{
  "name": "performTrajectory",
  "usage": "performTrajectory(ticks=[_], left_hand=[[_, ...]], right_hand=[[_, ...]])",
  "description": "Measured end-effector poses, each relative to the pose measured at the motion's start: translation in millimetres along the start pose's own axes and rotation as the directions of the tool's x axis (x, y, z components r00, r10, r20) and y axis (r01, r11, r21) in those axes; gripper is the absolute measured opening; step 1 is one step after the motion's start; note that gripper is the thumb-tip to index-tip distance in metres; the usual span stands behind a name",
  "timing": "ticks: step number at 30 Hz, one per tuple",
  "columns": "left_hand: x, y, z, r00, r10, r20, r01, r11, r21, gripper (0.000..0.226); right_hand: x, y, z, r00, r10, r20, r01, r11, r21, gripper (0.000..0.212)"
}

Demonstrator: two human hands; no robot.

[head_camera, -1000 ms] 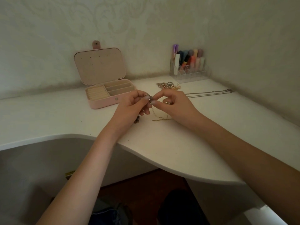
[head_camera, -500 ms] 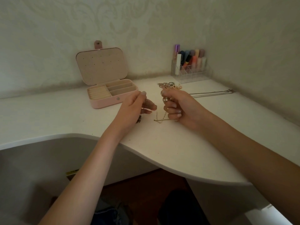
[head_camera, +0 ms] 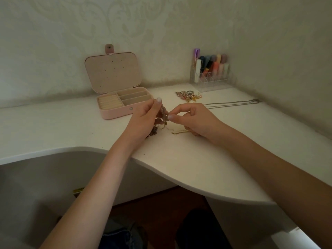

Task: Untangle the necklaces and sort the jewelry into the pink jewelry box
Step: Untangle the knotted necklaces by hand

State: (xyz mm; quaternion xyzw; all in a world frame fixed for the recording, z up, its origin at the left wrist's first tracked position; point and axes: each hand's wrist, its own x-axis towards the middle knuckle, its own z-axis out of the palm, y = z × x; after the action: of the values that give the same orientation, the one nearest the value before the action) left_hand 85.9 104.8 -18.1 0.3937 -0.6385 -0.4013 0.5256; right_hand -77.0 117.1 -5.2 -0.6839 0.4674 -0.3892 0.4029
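Note:
My left hand (head_camera: 143, 117) holds up a tangled beaded necklace (head_camera: 160, 121) just above the white desk. My right hand (head_camera: 193, 119) pinches the same tangle at its right side, fingertips meeting those of the left. A thin gold chain (head_camera: 179, 131) trails from the tangle onto the desk under my right hand. The pink jewelry box (head_camera: 118, 97) stands open behind my left hand, its compartments showing no jewelry. A small heap of rings and trinkets (head_camera: 188, 95) lies behind my right hand. A silver chain necklace (head_camera: 231, 103) lies stretched out to the right.
A clear organiser of coloured cosmetic tubes (head_camera: 210, 72) stands in the back corner against the wall. The white desk (head_camera: 206, 168) has a curved front edge close to my forearms. Walls close in behind and on the right.
My hands had drawn apart half a second ago; now they have come together again on the tangle, with the left hand raised and the right fingertips pinching it.

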Motion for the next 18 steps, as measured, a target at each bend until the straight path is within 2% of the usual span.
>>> performTrajectory(ticks=[4,11,15,18], left_hand=[[2.1,-4.2,-2.2,1.000,-0.030,0.003,0.030,0.997,-0.067,0.033],[0.7,-2.7,-1.8,0.998,0.059,0.019,-0.060,0.998,0.036,0.033],[1.6,-3.3,-1.1,0.999,0.024,0.033,-0.024,1.000,0.001,0.033],[3.0,-4.3,-0.2,0.999,-0.036,-0.006,0.036,0.997,-0.070,0.036]], right_hand=[[0.1,-0.3,0.1,1.000,0.019,-0.014,-0.019,1.000,-0.002,0.010],[-0.8,0.4,2.2,0.999,-0.009,-0.034,0.007,0.998,-0.064,0.013],[-0.7,1.6,2.7,0.998,-0.031,-0.051,0.028,0.998,-0.059,0.009],[-0.7,1.9,1.4,0.999,-0.018,-0.043,0.017,1.000,-0.022,0.013]])
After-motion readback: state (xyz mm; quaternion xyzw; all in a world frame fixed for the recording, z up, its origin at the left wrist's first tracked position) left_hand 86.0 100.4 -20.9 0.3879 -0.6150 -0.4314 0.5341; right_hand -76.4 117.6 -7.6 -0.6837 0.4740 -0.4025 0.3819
